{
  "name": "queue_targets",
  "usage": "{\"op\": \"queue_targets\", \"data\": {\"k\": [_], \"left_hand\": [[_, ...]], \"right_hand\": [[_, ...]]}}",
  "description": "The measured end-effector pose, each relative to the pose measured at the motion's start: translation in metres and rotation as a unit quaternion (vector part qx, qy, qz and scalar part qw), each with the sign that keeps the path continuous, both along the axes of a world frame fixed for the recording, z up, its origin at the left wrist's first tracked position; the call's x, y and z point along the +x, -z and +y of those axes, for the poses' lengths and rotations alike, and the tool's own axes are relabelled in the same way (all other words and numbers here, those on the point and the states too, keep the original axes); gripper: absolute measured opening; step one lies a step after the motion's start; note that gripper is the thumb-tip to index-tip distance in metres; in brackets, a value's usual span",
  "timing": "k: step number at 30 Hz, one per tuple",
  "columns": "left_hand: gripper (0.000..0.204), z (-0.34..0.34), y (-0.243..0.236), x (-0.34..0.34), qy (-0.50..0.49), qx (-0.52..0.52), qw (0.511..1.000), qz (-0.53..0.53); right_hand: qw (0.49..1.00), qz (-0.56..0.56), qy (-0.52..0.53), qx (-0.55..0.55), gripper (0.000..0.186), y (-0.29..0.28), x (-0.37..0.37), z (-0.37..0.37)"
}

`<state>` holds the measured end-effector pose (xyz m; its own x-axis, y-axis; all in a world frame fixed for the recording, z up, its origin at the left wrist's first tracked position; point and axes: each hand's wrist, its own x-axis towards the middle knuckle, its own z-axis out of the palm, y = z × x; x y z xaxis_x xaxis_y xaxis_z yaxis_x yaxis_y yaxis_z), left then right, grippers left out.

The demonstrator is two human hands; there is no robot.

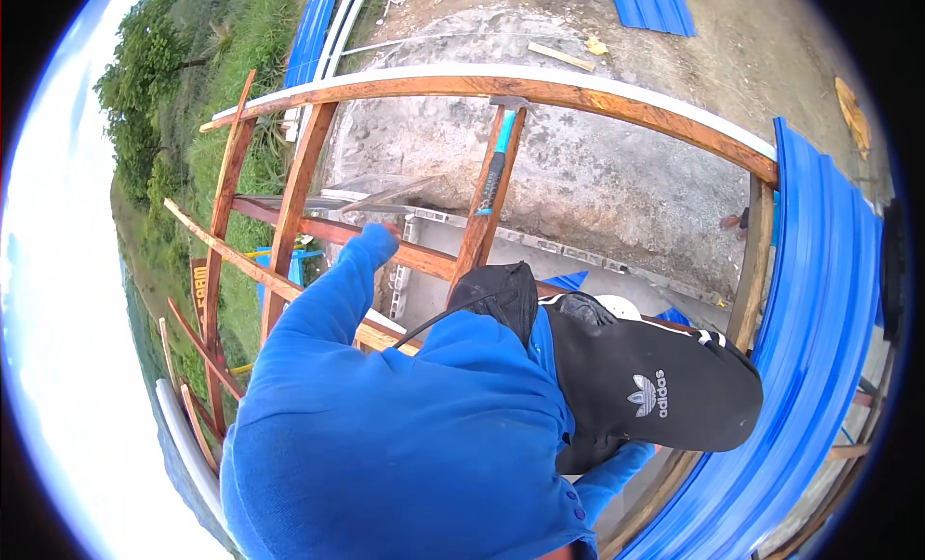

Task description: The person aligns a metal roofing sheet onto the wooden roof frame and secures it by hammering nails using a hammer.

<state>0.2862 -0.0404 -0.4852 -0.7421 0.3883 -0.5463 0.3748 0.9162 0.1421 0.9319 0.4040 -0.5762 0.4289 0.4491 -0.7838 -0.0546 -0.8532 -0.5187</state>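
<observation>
Whether the left hand (388,231) is closed or spread cannot be told: only its edge shows past the blue sleeve, laid on the reddish cross timber (332,231) just left of the rafter (479,234). The right hand is hidden; only a blue sleeve is seen running under the black cap (665,387), below and right of the rafter. The blue corrugated roofing sheets (819,300) are stacked well to the right of the rafter, along the frame's edge. The concrete ground (597,175) is seen far beneath the rafter, through the open frame. A blue-handled hammer (494,165) is laid loose along the rafter's upper part, head uppermost. If the frame is jolted by weight leaned onto the cross timber, the hammer could probably be shaken off and dropped to the ground; footing could likewise be lost between the open timbers.
</observation>
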Motion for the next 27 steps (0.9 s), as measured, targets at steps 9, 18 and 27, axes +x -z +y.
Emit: {"op": "queue_targets", "data": {"k": [9, 18, 27], "left_hand": [[0.047, 0.046, 0.025, 0.16, -0.168, 0.007, 0.965, -0.2], [0.044, 0.063, 0.047, 0.152, -0.128, 0.044, 0.957, -0.255], [0.058, 0.081, 0.101, 0.119, -0.083, 0.17, 0.965, -0.183]], "right_hand": [[0.999, -0.024, -0.041, 0.006, 0.064, -0.026, 0.008, 0.011], [0.998, -0.025, -0.056, 0.011, 0.062, -0.04, -0.002, 0.002], [0.995, 0.0, 0.044, 0.085, 0.061, -0.054, 0.027, -0.016]]}}
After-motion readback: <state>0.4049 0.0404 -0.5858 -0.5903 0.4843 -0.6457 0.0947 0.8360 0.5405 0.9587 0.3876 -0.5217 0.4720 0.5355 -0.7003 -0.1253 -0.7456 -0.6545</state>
